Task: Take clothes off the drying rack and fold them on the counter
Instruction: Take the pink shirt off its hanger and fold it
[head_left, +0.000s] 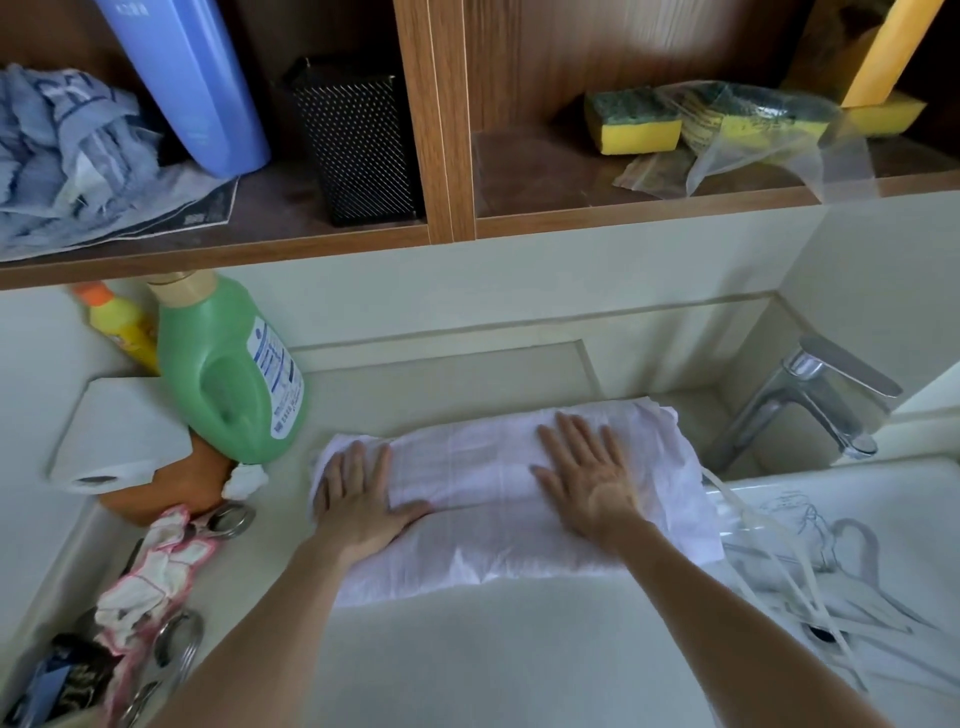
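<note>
Both palms lie flat, fingers spread, gripping nothing; the left hand (358, 499) presses the left end of a folded white garment (483, 488), the right hand (589, 480) its middle-right; the garment is a wide, creased, slightly sheer bundle lying on the pale counter (493, 665) at frame centre, its right edge beside the sink (883, 499) holding hangers (831, 566), lower right.

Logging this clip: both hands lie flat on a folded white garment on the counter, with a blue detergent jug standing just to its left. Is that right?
Not quite. The head view shows the jug beside the white garment is green, not blue. The rest holds: the left hand and right hand lie flat on the garment on the counter.
</note>
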